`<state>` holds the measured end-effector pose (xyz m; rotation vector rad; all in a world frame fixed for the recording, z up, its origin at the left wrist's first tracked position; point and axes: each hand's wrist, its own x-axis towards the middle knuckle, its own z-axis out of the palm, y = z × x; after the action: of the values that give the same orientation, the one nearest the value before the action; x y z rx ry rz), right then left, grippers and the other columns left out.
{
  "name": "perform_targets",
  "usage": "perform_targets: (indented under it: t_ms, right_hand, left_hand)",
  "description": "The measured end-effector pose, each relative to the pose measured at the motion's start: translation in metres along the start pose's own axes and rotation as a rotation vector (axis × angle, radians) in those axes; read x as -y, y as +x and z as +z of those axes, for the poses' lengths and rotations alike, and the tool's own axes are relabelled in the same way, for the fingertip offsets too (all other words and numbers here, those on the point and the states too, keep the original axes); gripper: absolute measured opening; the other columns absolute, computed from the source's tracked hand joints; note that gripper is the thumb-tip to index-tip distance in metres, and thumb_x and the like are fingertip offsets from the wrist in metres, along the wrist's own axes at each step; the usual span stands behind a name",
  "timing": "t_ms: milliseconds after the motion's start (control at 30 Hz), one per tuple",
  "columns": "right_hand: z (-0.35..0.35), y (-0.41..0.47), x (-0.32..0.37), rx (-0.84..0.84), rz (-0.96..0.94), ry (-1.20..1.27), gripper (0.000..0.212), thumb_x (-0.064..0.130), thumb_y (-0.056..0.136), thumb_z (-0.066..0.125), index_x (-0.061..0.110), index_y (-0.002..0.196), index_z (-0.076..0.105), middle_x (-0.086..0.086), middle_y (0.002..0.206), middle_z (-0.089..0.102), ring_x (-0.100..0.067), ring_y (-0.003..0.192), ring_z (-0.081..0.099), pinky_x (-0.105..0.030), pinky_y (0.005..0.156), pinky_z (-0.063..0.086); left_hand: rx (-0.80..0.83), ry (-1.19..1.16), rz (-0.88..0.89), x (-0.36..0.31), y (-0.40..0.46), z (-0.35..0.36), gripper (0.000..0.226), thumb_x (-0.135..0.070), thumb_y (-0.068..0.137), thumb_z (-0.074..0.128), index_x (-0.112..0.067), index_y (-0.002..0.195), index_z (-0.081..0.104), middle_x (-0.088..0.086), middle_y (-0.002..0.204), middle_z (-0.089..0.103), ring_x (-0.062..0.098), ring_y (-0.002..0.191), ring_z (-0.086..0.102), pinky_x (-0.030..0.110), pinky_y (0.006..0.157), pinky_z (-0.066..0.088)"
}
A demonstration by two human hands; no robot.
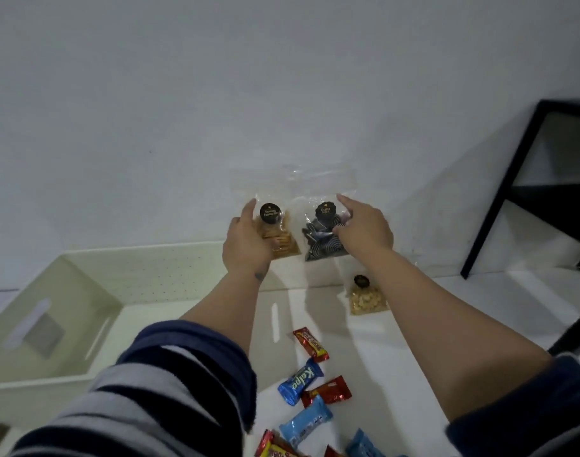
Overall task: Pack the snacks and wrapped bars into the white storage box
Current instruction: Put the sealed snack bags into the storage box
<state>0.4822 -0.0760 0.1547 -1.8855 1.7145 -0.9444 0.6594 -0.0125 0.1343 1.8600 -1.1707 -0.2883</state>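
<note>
Centre of frame: left hand (245, 242) gripping a clear bag of crackers (278, 237), right hand (364, 230) pinching a bag of dark snacks (321, 240), both raised beyond the white box (67, 291) at left. Likely light, crinkly, slippery, brittle inside; best held by the sides.

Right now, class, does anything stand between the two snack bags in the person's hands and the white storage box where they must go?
Nothing visible does. The left hand holds the cracker bag and the right hand the dark snack bag, both above the far right corner of the open white storage box, whose visible inside holds nothing.
</note>
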Motion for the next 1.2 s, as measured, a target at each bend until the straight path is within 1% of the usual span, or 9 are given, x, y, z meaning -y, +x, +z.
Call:
perform_targets:
  t_ms: [167,333,467,600,767,833,1000,1067,1200]
  right_hand:
    - [-0.001,-0.033,0.064,-0.01,-0.083,-0.003,0.068,0.01,0.082,0.063,0.046,0.136,0.043,0.01,0.119,0.064,-0.016,0.108,0.06,-0.025,0.079,0.044]
    - [0.051,-0.078,0.114,0.026,-0.097,0.031,0.069,0.007,0.08,0.063,0.042,0.137,0.044,0.005,0.118,0.064,-0.02,0.104,0.062,-0.025,0.075,0.044]
    - [0.107,-0.113,0.142,0.101,-0.065,0.087,0.07,0.002,0.08,0.061,0.038,0.139,0.045,0.006,0.1,0.065,-0.017,0.092,0.061,-0.024,0.071,0.044]
    - [0.16,-0.134,0.161,0.158,-0.024,0.094,0.07,-0.003,0.081,0.057,0.036,0.138,0.046,0.012,0.083,0.058,-0.016,0.084,0.06,-0.026,0.071,0.049]
    - [0.218,-0.135,0.171,0.213,0.059,0.135,0.071,-0.012,0.081,0.048,0.034,0.136,0.047,-0.005,0.112,0.066,-0.021,0.084,0.062,-0.027,0.065,0.051]
    - [0.235,-0.128,0.17,0.218,0.07,0.135,0.07,-0.012,0.08,0.045,0.031,0.135,0.048,-0.01,0.112,0.066,-0.025,0.087,0.063,-0.028,0.069,0.051]
    - [0.27,-0.103,0.161,0.24,0.098,0.121,0.069,-0.014,0.077,0.041,0.027,0.132,0.046,-0.012,0.092,0.061,-0.022,0.076,0.056,-0.023,0.06,0.043]
    - [0.285,-0.093,0.159,0.269,0.122,0.124,0.065,-0.014,0.078,0.041,0.027,0.129,0.044,-0.005,0.078,0.054,-0.017,0.064,0.051,-0.022,0.051,0.039]
    - [0.317,-0.083,0.155,0.369,0.127,0.103,0.06,-0.013,0.078,0.042,0.023,0.126,0.041,-0.001,0.07,0.047,-0.014,0.059,0.045,-0.025,0.051,0.038]
  left_hand:
    - [-0.018,-0.053,0.032,0.021,-0.001,-0.076,0.087,-0.01,0.077,0.075,-0.035,0.146,0.03,0.004,0.129,0.052,0.026,0.116,0.053,0.033,0.087,0.042]
    - [0.005,-0.091,0.013,0.082,-0.005,-0.147,0.087,-0.009,0.076,0.077,-0.037,0.145,0.032,0.004,0.126,0.055,0.023,0.117,0.052,0.044,0.097,0.047]
    - [0.019,-0.109,-0.063,0.146,-0.009,-0.196,0.086,-0.002,0.077,0.074,-0.039,0.143,0.033,0.004,0.127,0.055,0.024,0.117,0.053,0.046,0.097,0.048]
    - [0.049,-0.183,-0.159,0.202,-0.004,-0.229,0.086,0.015,0.078,0.058,-0.036,0.144,0.034,0.005,0.124,0.054,0.026,0.113,0.056,0.045,0.092,0.053]
    - [0.088,-0.279,-0.262,0.258,0.015,-0.232,0.093,0.021,0.068,0.045,-0.048,0.131,0.038,0.008,0.117,0.058,0.03,0.105,0.061,0.051,0.084,0.056]
    - [0.115,-0.293,-0.273,0.272,0.03,-0.224,0.096,0.022,0.065,0.041,-0.05,0.128,0.038,0.009,0.114,0.058,0.03,0.102,0.062,0.053,0.083,0.056]
    - [0.094,-0.258,-0.247,0.279,0.065,-0.205,0.092,0.023,0.07,0.038,-0.042,0.134,0.037,0.011,0.12,0.052,0.029,0.106,0.058,0.046,0.085,0.056]
    - [0.064,-0.164,-0.24,0.29,0.073,-0.2,0.091,0.024,0.072,0.037,-0.039,0.137,0.035,0.009,0.126,0.047,0.025,0.108,0.053,0.04,0.086,0.054]
    - [0.063,0.027,-0.267,0.311,0.076,-0.186,0.088,0.022,0.075,0.036,-0.036,0.141,0.027,0.011,0.136,0.037,0.029,0.118,0.045,0.037,0.09,0.043]
